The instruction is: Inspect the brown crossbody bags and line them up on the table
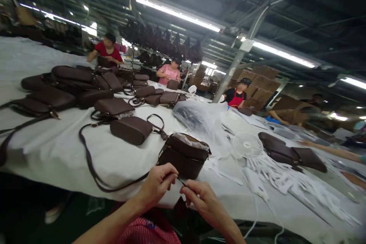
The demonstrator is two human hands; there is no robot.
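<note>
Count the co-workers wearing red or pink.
3: one in a red top at left, one in pink mid-picture, one in a red apron right of the pole. Others may be hidden.

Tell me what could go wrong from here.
The thin dark strip might slip from the left hand's or right hand's fingertip grip. The open dark-brown bag, close to the edge of the white-covered table, could get nudged off. The thin white cable hanging over that edge could snag an arm.
</note>
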